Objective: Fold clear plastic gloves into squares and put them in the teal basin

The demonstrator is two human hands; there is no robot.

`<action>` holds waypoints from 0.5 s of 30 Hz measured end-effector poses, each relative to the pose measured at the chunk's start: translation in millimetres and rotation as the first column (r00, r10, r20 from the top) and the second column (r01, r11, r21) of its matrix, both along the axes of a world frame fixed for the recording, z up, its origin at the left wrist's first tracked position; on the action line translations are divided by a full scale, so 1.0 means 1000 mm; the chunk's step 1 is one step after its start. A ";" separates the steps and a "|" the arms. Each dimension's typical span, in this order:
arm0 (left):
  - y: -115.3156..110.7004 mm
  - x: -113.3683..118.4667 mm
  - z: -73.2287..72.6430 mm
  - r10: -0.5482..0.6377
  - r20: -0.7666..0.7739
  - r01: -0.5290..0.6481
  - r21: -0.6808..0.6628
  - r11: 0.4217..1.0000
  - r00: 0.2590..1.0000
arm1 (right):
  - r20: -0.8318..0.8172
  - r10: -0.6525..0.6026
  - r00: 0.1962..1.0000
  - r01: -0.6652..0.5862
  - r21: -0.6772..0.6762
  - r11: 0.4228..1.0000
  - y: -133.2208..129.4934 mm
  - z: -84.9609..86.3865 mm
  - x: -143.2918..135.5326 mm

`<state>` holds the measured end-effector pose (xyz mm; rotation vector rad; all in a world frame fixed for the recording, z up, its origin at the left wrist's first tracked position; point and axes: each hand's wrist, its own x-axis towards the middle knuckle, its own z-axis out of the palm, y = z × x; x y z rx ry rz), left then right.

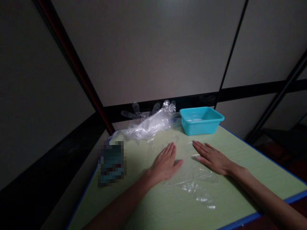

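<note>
Both hands lie open, palms down, gripping nothing: my left hand (165, 164) and my right hand (214, 158) press on a clear plastic glove (189, 171) spread across the green table (235, 191), near the blue basin (201, 124).

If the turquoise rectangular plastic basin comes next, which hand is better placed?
Probably the right hand: its fingertips look nearer to the turquoise plastic basin than those of the left hand. Both lie open, so neither has that edge.
</note>
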<state>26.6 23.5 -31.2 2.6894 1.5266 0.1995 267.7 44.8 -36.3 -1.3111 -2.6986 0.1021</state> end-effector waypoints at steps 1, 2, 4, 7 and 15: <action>-0.001 -0.011 -0.001 0.012 -0.010 -0.012 0.004 1.000 1.000 | -0.001 -0.001 1.000 0.001 -0.001 1.000 0.000 0.000 0.000; -0.001 -0.022 -0.002 0.020 -0.017 -0.020 0.017 1.000 1.000 | -0.001 -0.004 1.000 0.004 -0.002 1.000 0.000 0.000 0.000; -0.003 -0.039 -0.003 0.050 -0.030 -0.049 0.041 0.998 0.998 | -0.004 -0.008 1.000 0.008 0.000 1.000 0.000 0.001 -0.001; -0.007 -0.052 -0.002 0.076 -0.038 -0.074 0.067 0.995 0.996 | -0.017 -0.003 1.000 0.003 0.004 1.000 0.000 0.000 -0.002; -0.008 -0.049 -0.002 0.079 -0.020 -0.077 0.100 0.992 0.997 | -0.122 -0.252 0.960 0.259 0.048 0.965 -0.002 -0.006 0.024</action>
